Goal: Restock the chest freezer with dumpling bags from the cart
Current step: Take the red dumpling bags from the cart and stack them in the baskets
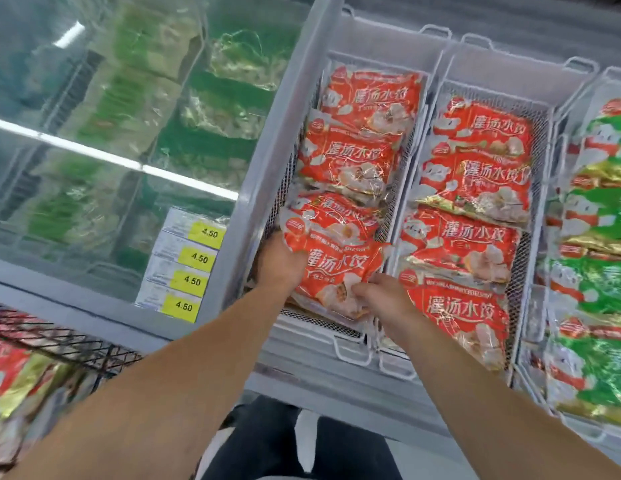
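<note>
A red dumpling bag [337, 261] lies at the near end of the left white wire basket [267, 216] in the open chest freezer. My left hand [278, 261] grips its left edge. My right hand [382, 296] holds its lower right corner, fingers curled on the plastic. Beyond it in the same basket lie three more red bags [350, 161]. At the lower left, the black wire cart [59, 337] holds more red bags [11, 368].
A second basket [541, 140] to the right holds several red bags. Further right lie green bags [596, 285]. The closed glass lid [111, 133] on the left covers green packs. Yellow 4.50 price tags [194, 271] are stuck near the lid's frame.
</note>
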### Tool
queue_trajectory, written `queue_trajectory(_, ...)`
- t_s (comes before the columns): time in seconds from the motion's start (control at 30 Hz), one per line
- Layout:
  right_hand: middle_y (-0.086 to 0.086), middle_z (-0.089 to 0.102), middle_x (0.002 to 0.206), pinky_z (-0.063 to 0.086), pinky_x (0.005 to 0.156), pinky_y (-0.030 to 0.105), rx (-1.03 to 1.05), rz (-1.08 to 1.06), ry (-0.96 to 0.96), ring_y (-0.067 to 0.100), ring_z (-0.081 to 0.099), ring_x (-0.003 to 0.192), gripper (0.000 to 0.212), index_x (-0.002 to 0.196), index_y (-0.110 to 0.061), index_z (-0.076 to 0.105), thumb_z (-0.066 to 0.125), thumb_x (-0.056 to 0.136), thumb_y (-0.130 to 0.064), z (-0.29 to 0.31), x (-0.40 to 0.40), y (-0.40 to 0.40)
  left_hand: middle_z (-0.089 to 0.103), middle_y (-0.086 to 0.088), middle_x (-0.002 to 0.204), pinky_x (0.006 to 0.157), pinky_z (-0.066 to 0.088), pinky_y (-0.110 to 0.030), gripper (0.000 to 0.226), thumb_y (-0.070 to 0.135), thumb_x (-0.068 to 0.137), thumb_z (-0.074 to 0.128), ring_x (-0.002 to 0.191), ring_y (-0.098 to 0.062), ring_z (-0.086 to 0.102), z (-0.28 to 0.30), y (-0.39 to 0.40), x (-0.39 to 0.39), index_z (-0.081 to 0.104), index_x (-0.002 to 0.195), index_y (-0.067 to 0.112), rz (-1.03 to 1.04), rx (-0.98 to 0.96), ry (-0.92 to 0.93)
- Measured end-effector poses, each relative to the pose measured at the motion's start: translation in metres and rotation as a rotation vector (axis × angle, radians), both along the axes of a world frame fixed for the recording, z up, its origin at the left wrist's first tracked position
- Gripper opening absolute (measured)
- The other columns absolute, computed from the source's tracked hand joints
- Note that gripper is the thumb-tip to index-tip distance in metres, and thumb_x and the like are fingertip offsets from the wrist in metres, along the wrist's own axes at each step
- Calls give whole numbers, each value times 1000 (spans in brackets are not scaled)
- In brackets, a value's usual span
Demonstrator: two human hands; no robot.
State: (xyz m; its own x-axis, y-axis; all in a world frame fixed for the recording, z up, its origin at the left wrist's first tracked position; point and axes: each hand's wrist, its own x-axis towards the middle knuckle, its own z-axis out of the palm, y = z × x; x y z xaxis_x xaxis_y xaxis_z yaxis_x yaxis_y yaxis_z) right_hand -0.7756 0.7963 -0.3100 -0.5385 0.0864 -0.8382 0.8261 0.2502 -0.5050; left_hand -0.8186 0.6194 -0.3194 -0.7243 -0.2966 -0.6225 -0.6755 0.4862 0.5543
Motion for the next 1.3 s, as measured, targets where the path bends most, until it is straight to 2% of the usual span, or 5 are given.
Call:
queue_trajectory(0.17,1,61,118,49,88,31,242,493,173,20,61,104,72,127,-22,55,82,63,-38,-17,-6,-6,47,-10,136,100,45,-41,72,30,78,72,124,-32,50,-17,-8,4,37,140,16,-270,-211,-144)
queue_trajectory(0.6,2,-16,166,19,123,49,617,1231,142,33,-9,152,107,157,-18,-11,70,90,-32,-106,-37,-24,-28,-3,162,117,-1,-65,102,34,88,68,147,-41,-23,-92,-7,6,-8,156,32,-799,-308,-303)
queue_trajectory(0.77,3,-13,166,14,124,46,653,1238,175,32,-7,153,109,157,-19,-11,72,88,-32,-100,-32,-24,-18,-2,164,117,6,-65,97,35,87,68,149,-40,-18,-88,-11,6,2,158,31,-800,-288,-269)
queue_trajectory(1.0,13,22,161,27,120,40,645,1065,342,35,25,146,93,156,-12,20,74,83,-32,-39,-12,-11,63,-7,119,95,52,-44,41,31,85,65,109,-29,60,-43,-7,10,57,123,19,-699,-112,-70)
queue_trajectory(1.3,23,50,141,39,106,37,688,815,419,37,46,131,63,148,-8,41,64,92,-28,64,63,-8,63,-11,130,99,47,-37,43,29,91,59,120,-32,57,53,-25,54,62,131,15,-778,-187,166)
